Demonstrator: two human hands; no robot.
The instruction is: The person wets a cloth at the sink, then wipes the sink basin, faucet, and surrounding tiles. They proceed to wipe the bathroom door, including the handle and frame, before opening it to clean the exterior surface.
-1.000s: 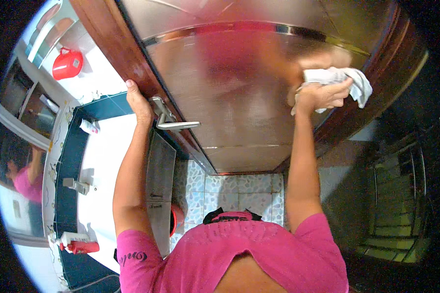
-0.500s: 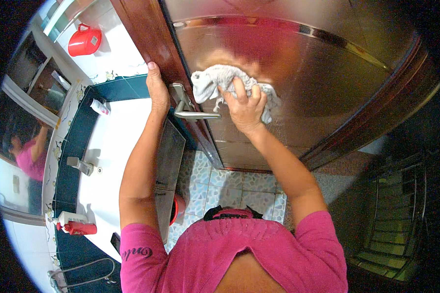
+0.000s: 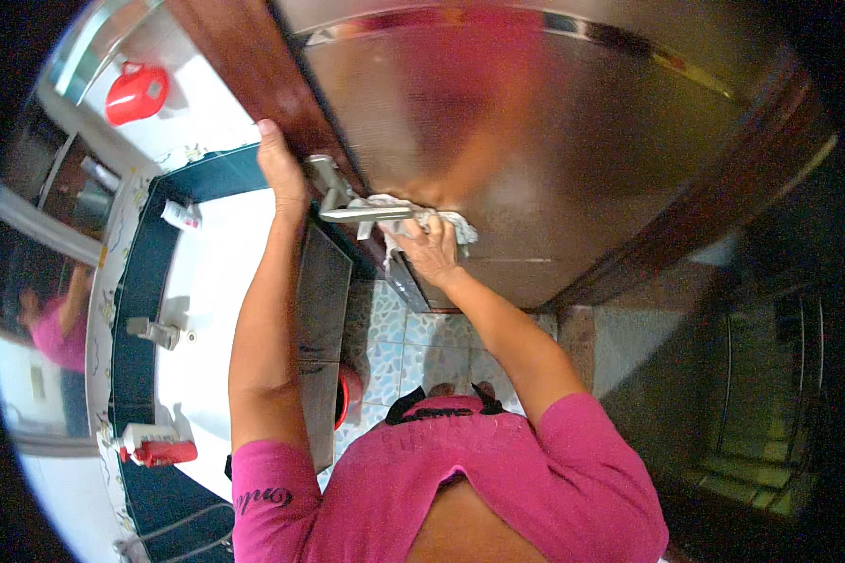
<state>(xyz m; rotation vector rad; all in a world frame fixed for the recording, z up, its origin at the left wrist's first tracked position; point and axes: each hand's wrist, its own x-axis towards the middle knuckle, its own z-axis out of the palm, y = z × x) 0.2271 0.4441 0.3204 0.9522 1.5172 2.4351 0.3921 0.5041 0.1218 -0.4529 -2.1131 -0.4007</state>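
Note:
A brown door with a shiny panel (image 3: 573,159) and a dark wooden frame stands in front of me. My left hand (image 3: 282,167) grips the door's left edge, thumb showing and the other fingers hidden. My right hand (image 3: 429,251) presses a crumpled white-grey cloth (image 3: 458,225) against the panel, low beside the metal lever handle (image 3: 371,215). The handle partly covers the cloth, which reaches behind it. My right arm's reflection shows in the panel.
At left is a white sink counter (image 3: 207,281) with a faucet (image 3: 152,332), a white tube (image 3: 180,216) and a red bottle (image 3: 164,452). A red mug (image 3: 137,94) hangs on the wall. A red bucket (image 3: 347,394) stands on the tiled floor (image 3: 380,328). A mirror (image 3: 42,272) lines the left wall.
My right hand has moved the cloth down and left across the panel, to behind the lever handle. My left hand keeps its hold on the door edge. The view has shifted slightly.

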